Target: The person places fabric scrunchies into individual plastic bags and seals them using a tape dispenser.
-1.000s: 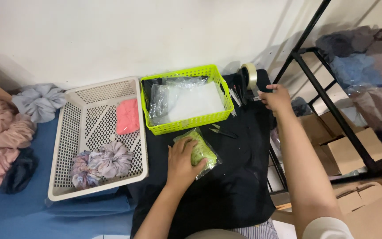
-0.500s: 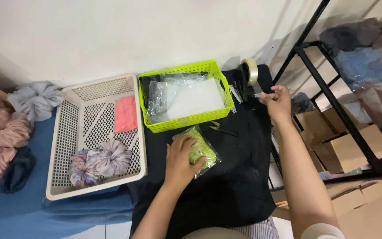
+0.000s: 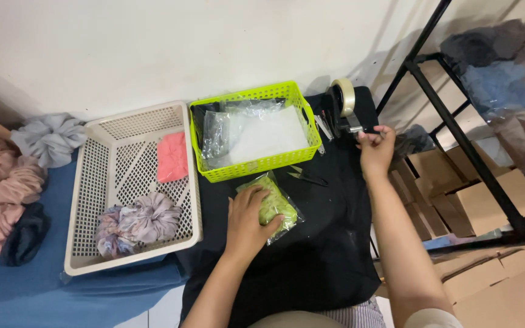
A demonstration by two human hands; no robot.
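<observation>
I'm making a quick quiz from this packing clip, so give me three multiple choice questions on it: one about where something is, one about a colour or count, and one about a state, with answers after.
1. Where is the left hand?
A. Pressed flat on the bagged green item on the black cloth
B. Inside the white basket
C. On a cardboard box

2. What colour is the basket holding the clear plastic bags?
A. Blue
B. Bright lime green
C. Red

3. How is the right hand placed?
A. Flat on the blue surface
B. Closed around scissors
C. Fingers pinched beside the tape dispenser

Answers:
1. A: the palm covers the green packet below the lime basket.
2. B: its mesh walls are lime green.
3. C: the fingertips meet right by the dispenser's front end; any tape between them is too thin to see.
</observation>
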